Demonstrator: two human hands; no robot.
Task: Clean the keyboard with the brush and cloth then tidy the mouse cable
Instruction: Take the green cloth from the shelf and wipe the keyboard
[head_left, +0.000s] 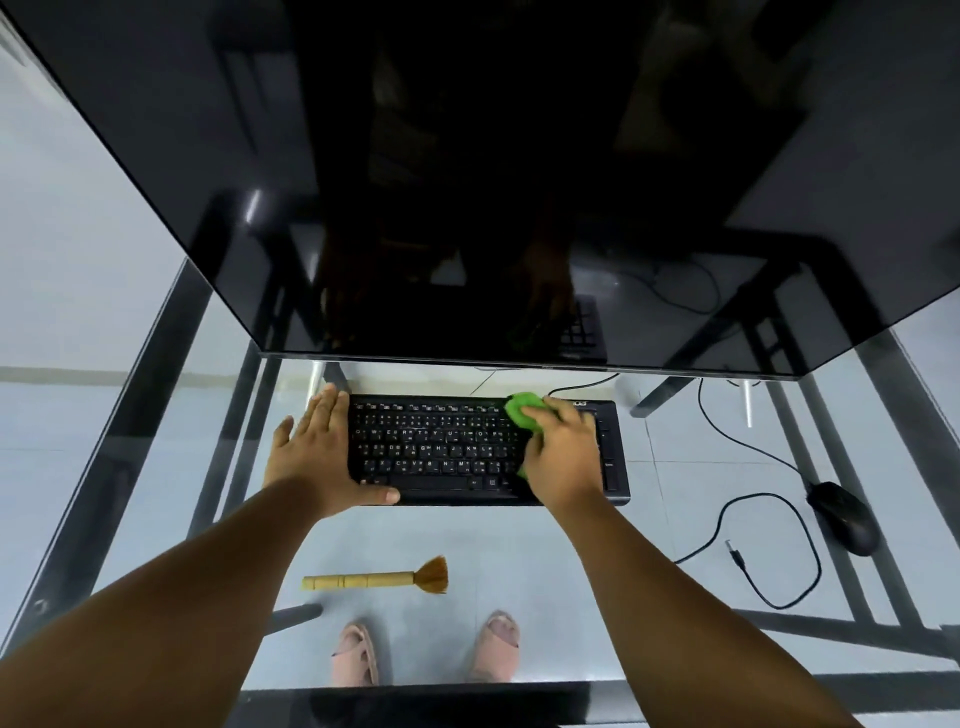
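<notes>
**Green cloth on black keyboard, brush and mouse cable aside**

Black rectangular keyboard (457, 449) flat on clear glass desk (519, 540), just below lower edge of large dark glossy monitor (467, 182). Left hand (317, 452) spread flat and wide, palm down at keyboard's left end, fingers along its left edge, thumb laid across near-left corner; holding nothing, only pressing. Right hand (563, 457) curled over crumpled bright green cloth (524, 410), pressing it onto keys at keyboard's right part, near far edge; cloth bulging out past fingers toward monitor, small green corner showing below palm.

Wooden brush with pale cylindrical handle and fan of brown bristles (376, 578) lying on desk nearer the body than keyboard, well apart from both hands, handle pointing left, bristles right.

Black wired computer mouse (844, 517) resting on desk to right of keyboard, well apart from it. Thin black mouse cable (789, 551) sprawling loose in wide loop between keyboard and mouse, plug end lying free inside loop on glass; another black lead running from behind keyboard up under monitor.

Through glass: pale tiled floor (519, 597), dark metal desk frame (156, 389), two feet in pinkish sandals (358, 654).
</notes>
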